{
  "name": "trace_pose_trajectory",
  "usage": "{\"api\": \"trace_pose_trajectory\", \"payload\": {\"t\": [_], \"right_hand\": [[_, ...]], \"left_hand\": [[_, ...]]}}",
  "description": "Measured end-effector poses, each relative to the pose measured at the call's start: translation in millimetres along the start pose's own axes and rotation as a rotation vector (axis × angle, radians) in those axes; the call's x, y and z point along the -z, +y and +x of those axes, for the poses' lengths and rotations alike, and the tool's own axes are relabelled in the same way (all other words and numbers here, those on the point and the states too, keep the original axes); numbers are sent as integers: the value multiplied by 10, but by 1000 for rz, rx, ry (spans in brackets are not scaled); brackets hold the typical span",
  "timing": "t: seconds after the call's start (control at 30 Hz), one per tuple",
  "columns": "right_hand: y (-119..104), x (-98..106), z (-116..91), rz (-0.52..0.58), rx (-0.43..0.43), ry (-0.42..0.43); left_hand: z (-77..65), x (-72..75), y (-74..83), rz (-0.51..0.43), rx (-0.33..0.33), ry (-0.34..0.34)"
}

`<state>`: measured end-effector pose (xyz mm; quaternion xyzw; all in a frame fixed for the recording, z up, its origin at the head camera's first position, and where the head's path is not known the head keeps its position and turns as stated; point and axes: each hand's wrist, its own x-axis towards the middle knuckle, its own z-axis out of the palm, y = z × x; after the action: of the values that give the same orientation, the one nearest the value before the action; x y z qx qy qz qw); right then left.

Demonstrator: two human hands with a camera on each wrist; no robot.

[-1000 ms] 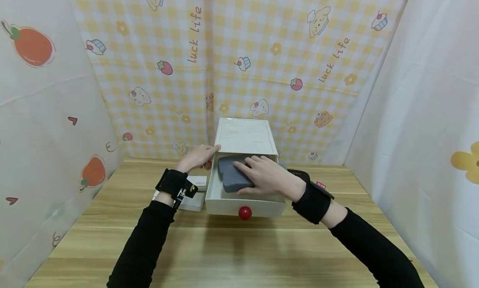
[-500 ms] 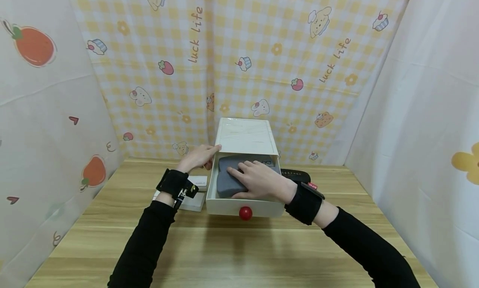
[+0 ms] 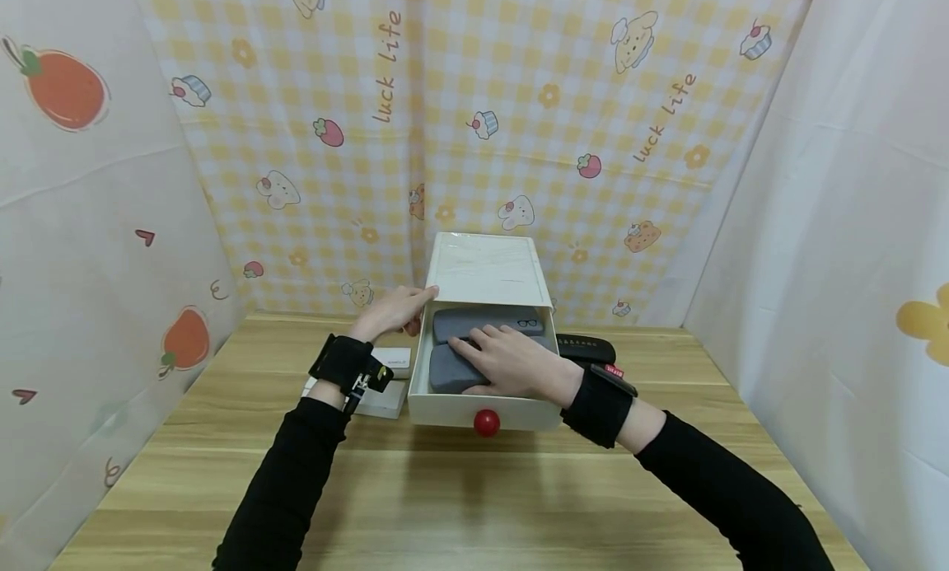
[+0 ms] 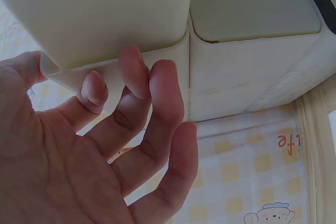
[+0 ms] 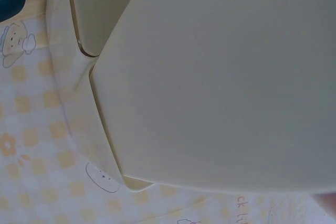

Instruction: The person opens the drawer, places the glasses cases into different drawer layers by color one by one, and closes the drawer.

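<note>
A cream two-tier drawer box (image 3: 489, 266) stands at the back of the table. Its upper drawer (image 3: 445, 408), with a red knob (image 3: 486, 423), is pulled out. Two grey glasses cases lie in it: the rear case (image 3: 460, 322) shows a small glasses print, and the front case (image 3: 448, 369) is partly covered by my right hand (image 3: 519, 361), which grips across it from above. My left hand (image 3: 393, 311) holds the box's left front edge. In the left wrist view its thumb (image 4: 32, 66) is on the rim and its other fingers are bent.
To the drawer's left lie small white boxes (image 3: 384, 401). Right of it lies a black case (image 3: 587, 348) with lettering, partly behind my wrist. The lower drawer front (image 4: 257, 9) is closed. A patterned cloth (image 3: 474, 167) hangs behind the table (image 3: 474, 505).
My right hand has shifted left and slightly down with the front glasses case, which now lies flat, so the rear case shows. The left hand stays in place.
</note>
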<state>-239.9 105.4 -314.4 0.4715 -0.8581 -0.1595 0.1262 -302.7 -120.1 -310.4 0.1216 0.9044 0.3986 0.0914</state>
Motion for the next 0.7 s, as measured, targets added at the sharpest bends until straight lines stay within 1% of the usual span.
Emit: {"api": "trace_pose_trajectory", "payload": {"t": [0.13,0.23,0.4,0.53,0.63,0.7], "right_hand": [[-3,-15,6,35,-14,-11],[-6,-27,9,38,-13,0],[1,-26,5,-31,22,45],[23,25,-10,-83,56,64],[33,100,-39,-78,68,98],[24,154,-69,-71,80,155]], "left_hand": [[-3,5,-4,5,-5,1],[-3,4,-7,4,-3,1],[-3,2,-7,-1,6,2],[-3,2,-1,-7,8,2],[-1,0,-4,-13,6,-1],[-4,-1,-4,-20,4,-3]]}}
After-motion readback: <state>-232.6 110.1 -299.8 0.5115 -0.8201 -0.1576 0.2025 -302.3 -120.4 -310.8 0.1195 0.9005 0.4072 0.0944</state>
